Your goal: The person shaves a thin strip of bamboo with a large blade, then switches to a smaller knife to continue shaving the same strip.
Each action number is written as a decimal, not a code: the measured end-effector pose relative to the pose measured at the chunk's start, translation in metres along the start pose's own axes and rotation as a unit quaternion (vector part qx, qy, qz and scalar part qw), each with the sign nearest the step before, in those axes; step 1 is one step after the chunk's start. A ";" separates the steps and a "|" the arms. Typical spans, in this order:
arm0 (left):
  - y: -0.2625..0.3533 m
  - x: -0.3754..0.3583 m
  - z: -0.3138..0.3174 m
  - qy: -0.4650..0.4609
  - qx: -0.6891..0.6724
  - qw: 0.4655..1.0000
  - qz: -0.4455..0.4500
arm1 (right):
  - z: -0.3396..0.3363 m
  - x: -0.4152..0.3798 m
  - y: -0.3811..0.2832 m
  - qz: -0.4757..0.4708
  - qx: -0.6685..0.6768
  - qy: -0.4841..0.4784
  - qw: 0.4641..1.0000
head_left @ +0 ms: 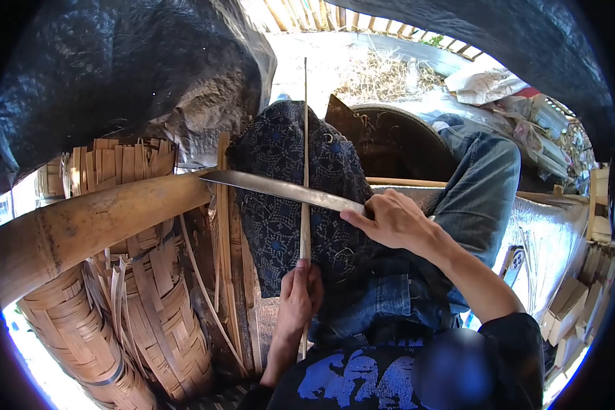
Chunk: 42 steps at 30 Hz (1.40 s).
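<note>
My left hand (299,295) is closed around the lower part of a long thin bamboo strip (305,236), which points away from me. In my right hand (395,220) is a long knife (273,187), its blade lying across the strip with the tip toward the left. The handle is hidden in my fist. Beneath both, a dark blue patterned cloth (270,219) is draped over my leg. The knife's tip reaches close to the end of a thick bamboo pole (116,222) on the left.
Woven bamboo baskets (82,335) stand at the lower left, with upright bamboo slats (227,287) beside them. A dark round container (400,140) sits beyond my knee. Black plastic sheeting (130,75) hangs at upper left. Bamboo shavings (389,72) lie farther off; plastic bags are at upper right.
</note>
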<state>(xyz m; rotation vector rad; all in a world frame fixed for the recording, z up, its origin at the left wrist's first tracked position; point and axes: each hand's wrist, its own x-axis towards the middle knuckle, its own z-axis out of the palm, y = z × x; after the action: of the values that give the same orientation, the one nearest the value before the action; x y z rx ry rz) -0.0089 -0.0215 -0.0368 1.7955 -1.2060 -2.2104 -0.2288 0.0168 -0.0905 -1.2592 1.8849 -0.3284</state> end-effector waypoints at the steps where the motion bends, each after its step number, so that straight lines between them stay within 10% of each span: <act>1: 0.001 -0.001 0.000 -0.001 0.002 1.000 -0.002 | -0.001 0.001 0.000 0.002 0.002 0.000 1.000; 12: 0.006 -0.012 0.016 0.096 0.272 0.953 0.092 | 0.011 0.008 -0.008 0.007 0.000 0.009 1.000; 23: -0.009 -0.041 0.010 0.067 0.215 0.974 0.034 | 0.003 0.046 -0.019 0.073 0.134 0.022 0.988; 25: -0.034 -0.028 -0.004 0.106 0.337 0.921 0.162 | -0.002 0.046 -0.017 0.056 0.110 0.038 0.992; 30: -0.006 -0.004 0.003 0.039 -0.032 0.999 -0.004 | -0.005 0.017 -0.020 0.057 0.089 -0.015 0.994; 34: -0.007 0.002 -0.001 -0.009 -0.023 0.999 0.021 | 0.004 0.004 -0.007 -0.006 0.019 0.021 1.000; 42: 0.006 -0.011 0.015 0.112 0.334 0.924 0.150 | 0.004 0.001 -0.013 0.016 0.005 0.009 1.000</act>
<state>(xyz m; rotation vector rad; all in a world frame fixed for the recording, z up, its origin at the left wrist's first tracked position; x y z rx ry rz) -0.0208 -0.0129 -0.0239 1.8016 -2.1740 -1.4680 -0.2175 0.0105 -0.0853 -1.2211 1.9151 -0.3330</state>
